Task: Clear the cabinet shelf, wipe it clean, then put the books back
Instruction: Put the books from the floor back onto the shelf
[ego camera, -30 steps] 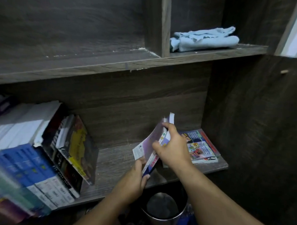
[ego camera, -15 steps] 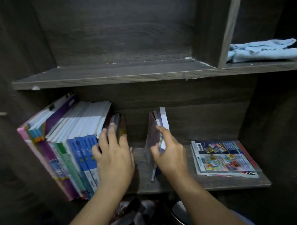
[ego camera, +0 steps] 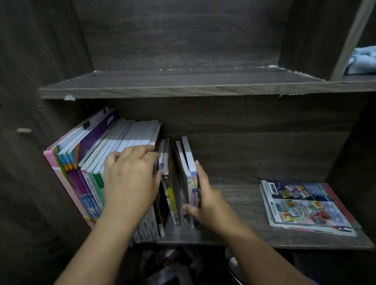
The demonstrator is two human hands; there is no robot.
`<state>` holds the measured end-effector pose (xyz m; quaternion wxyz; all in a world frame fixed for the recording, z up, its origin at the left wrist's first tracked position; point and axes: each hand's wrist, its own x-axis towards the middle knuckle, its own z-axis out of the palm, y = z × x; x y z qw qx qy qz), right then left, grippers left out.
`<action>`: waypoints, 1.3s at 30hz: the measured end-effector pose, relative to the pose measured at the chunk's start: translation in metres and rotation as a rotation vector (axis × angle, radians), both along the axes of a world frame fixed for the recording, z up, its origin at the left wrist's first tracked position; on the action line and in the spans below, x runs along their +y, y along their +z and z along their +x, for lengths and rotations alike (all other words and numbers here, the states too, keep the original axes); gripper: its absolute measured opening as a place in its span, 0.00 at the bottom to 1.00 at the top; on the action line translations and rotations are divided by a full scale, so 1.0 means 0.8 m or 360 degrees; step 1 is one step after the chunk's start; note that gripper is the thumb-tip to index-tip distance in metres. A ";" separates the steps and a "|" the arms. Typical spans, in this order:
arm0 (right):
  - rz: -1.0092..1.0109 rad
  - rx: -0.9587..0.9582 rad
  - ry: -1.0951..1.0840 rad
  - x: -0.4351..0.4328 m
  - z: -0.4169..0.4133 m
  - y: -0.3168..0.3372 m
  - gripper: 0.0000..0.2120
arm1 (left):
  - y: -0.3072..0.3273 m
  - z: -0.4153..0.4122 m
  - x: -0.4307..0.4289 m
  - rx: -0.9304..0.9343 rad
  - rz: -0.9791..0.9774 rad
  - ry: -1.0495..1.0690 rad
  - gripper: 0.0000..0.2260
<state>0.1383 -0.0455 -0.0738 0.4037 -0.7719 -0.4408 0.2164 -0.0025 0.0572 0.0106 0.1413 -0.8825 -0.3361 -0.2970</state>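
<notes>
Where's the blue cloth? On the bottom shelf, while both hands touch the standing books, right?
Not quite. The head view shows the blue cloth on the upper shelf. The left hand and right hand do touch the standing books.

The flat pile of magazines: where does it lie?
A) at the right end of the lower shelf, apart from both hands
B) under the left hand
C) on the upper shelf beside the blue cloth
A: the flat pile of magazines lies at the right end of the lower shelf, bare wood between it and the right hand, which grips the thin books.
</notes>
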 end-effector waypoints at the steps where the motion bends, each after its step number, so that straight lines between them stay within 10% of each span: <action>1: -0.0055 0.0036 0.0026 0.002 0.001 -0.007 0.50 | 0.000 -0.003 0.003 0.0024 -0.0025 -0.0018 0.19; 10: -0.0103 -0.0055 -0.0014 0.028 -0.006 -0.039 0.28 | -0.004 -0.005 0.005 0.0096 -0.0076 -0.0089 0.28; 28: -0.0183 -0.0438 -0.0152 -0.044 0.061 -0.015 0.23 | -0.032 0.022 -0.027 -0.0295 0.0058 -0.0173 0.13; 39: -0.0508 -0.0641 -0.0534 -0.186 0.137 -0.014 0.20 | -0.094 0.099 -0.093 0.0061 -0.0051 -0.0591 0.16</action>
